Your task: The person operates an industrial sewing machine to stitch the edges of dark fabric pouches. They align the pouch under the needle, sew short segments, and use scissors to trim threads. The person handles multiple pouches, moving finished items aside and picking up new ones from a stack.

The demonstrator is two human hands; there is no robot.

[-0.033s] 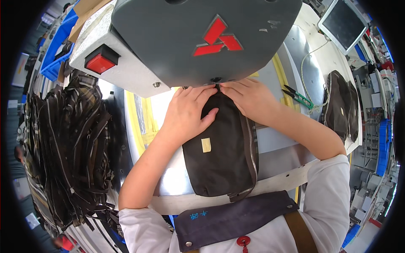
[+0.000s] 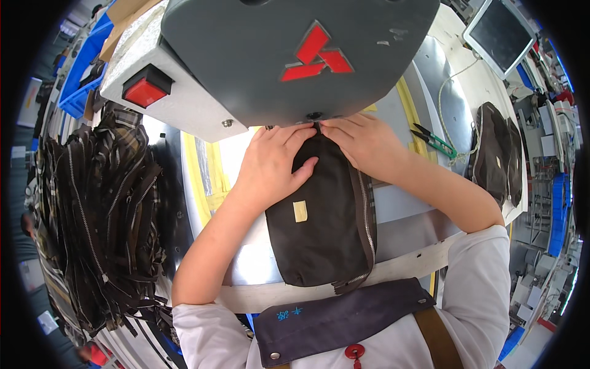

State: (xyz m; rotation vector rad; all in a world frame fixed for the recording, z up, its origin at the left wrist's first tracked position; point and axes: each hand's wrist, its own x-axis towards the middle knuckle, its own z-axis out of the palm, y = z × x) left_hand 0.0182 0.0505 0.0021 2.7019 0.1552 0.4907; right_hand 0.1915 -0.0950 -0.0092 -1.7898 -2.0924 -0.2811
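Note:
A dark brown fabric pouch point(image 2: 319, 240) lies lengthwise in front of me, with a metal zipper down its right side and a small cream tag on its face. At its far end, both hands hold the narrow edge beneath the grey machine head point(image 2: 295, 67). My left hand point(image 2: 270, 163) has its fingers bent around the edge, its thumb resting apart on the cloth. My right hand point(image 2: 369, 144) presses its fingers together at the same end, almost touching the left fingertips. The machine hides what lies beyond the fingertips.
A thick pile of dark zippered pouches point(image 2: 101, 215) is on the left. On the right lie green-handled thread snips point(image 2: 435, 142) with a cord, and more dark pouches point(image 2: 495, 157). A red switch point(image 2: 146, 91) sits on the machine's white arm. A screen point(image 2: 501, 37) stands back right.

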